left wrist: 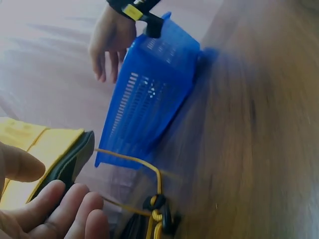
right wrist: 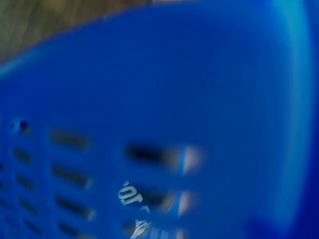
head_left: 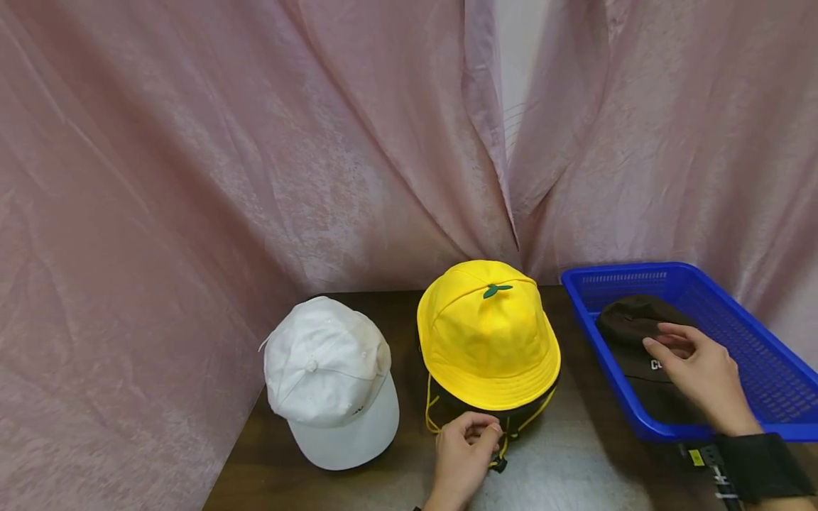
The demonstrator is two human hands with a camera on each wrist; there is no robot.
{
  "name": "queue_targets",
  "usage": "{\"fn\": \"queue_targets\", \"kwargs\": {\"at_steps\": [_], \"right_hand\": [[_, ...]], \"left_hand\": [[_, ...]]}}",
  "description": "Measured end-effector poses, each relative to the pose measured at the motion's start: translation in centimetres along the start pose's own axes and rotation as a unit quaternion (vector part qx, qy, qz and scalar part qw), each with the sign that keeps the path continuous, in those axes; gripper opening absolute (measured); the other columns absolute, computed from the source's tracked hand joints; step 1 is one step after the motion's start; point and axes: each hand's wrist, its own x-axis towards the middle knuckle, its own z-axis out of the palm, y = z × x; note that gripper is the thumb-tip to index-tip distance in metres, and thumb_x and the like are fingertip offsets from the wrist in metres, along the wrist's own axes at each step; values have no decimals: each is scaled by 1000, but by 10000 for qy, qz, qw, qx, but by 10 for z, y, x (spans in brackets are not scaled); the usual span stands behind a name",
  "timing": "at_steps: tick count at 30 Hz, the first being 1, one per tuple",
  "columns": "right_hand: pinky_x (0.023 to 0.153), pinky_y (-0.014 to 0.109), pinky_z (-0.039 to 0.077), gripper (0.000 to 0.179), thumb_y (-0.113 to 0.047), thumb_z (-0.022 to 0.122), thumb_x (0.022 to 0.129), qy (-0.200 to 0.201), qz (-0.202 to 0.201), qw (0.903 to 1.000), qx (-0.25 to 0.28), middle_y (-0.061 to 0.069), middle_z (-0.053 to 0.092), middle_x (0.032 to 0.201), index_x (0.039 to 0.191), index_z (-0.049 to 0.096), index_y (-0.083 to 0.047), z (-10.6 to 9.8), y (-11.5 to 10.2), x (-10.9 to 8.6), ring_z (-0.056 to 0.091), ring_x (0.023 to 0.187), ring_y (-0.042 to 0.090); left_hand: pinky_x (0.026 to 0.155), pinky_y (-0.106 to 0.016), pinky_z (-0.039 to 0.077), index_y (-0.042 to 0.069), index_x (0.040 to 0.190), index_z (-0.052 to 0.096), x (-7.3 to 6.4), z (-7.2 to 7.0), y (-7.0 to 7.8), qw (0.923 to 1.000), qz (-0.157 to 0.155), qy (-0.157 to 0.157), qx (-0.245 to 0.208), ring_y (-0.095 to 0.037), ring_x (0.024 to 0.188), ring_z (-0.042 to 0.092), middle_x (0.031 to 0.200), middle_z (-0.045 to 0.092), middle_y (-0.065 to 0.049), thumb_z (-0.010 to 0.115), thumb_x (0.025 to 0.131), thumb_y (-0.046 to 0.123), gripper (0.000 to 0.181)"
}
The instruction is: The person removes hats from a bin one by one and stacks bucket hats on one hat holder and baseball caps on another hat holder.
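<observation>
A yellow bucket hat [head_left: 486, 341] with a green sprout on its crown and a dark underside sits mid-table. My left hand [head_left: 466, 454] is at the front of its brim, fingers loosely bent. The left wrist view shows a gap between thumb and fingers, with the hat [left wrist: 20, 134] behind. The hat's yellow cord [left wrist: 134, 158] hangs down to a black toggle. At the right, my right hand [head_left: 706, 372] hovers over a dark cap [head_left: 639, 319] with white lettering, its fingers slightly bent and holding nothing. That cap lies in a blue basket [head_left: 639, 270].
A white baseball cap [head_left: 326, 369] stands on the left of the dark wooden table [head_left: 578, 440], its brim toward me. Pink curtains [head_left: 358, 142] hang behind and to the left. The basket wall [right wrist: 164, 74] fills most of the right wrist view, blurred.
</observation>
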Motion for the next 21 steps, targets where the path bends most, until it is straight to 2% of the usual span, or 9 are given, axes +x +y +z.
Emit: {"fn": "queue_targets", "kwargs": {"at_steps": [3, 7, 11, 12, 14, 15, 17, 18, 21], "right_hand": [[60, 24, 40, 54, -34, 68, 97, -55, 140, 9999, -83, 30, 66, 116, 133, 58, 5, -3, 9, 1, 39, 74, -26], [65, 31, 38, 57, -37, 68, 96, -113, 301, 9993, -167, 31, 66, 117, 133, 58, 6, -7, 17, 2, 37, 73, -27], [73, 47, 41, 60, -40, 67, 96, -135, 455, 9984, -297, 33, 64, 120, 133, 56, 7, -12, 25, 5, 38, 74, -23], [76, 51, 40, 61, -40, 67, 96, -156, 490, 9980, -357, 33, 63, 120, 133, 55, 8, -13, 27, 6, 49, 74, -16], [81, 61, 38, 65, -42, 64, 97, -259, 572, 9970, -458, 36, 59, 124, 134, 52, 10, -17, 30, 8, 64, 84, 8], [82, 63, 37, 66, -43, 63, 98, -308, 578, 9966, -502, 37, 58, 125, 134, 51, 11, -18, 32, 9, 67, 91, 24], [83, 66, 36, 68, -44, 61, 99, -421, 594, 9955, -604, 40, 54, 126, 134, 49, 13, -21, 36, 9, 58, 104, 52], [84, 67, 36, 69, -44, 61, 99, -465, 589, 9952, -624, 42, 53, 127, 134, 48, 14, -22, 37, 10, 52, 109, 60], [84, 68, 36, 71, -44, 60, 99, -601, 627, 9936, -723, 45, 50, 127, 133, 46, 16, -26, 43, 11, 48, 109, 63]], "left_hand": [[53, -22, 51, 5, 92, 77, 0, 5, 2, 9994, -176, -214, -188, -23, 68, 71, 77, 73, -1, 71, 89, 10, 9], [48, -23, 50, 7, 96, 78, -1, 11, 6, 9973, -486, -441, -316, -20, 67, 70, 79, 74, -2, 69, 91, 11, 11], [50, -28, 55, 9, 99, 78, -2, 19, 12, 9937, -713, -687, -517, -17, 68, 71, 82, 75, -3, 68, 93, 13, 12], [51, -28, 55, 9, 100, 78, -2, 22, 13, 9928, -747, -730, -584, -18, 68, 71, 82, 75, -4, 68, 93, 13, 13], [52, -29, 56, 9, 102, 77, -2, 27, 16, 9912, -760, -822, -700, -19, 68, 72, 83, 75, -4, 67, 94, 13, 14], [52, -29, 56, 9, 103, 77, -1, 30, 17, 9908, -739, -863, -730, -19, 68, 72, 83, 75, -5, 66, 94, 13, 14], [52, -29, 56, 10, 103, 77, 0, 36, 19, 9900, -752, -891, -790, -20, 68, 72, 82, 75, -5, 66, 95, 13, 14], [52, -29, 56, 10, 104, 77, 0, 39, 20, 9895, -769, -909, -824, -20, 68, 72, 82, 75, -5, 67, 94, 13, 14], [53, -31, 57, 12, 104, 76, 2, 49, 23, 9873, -840, -1012, -890, -22, 69, 72, 81, 75, -5, 66, 95, 13, 14]]}}
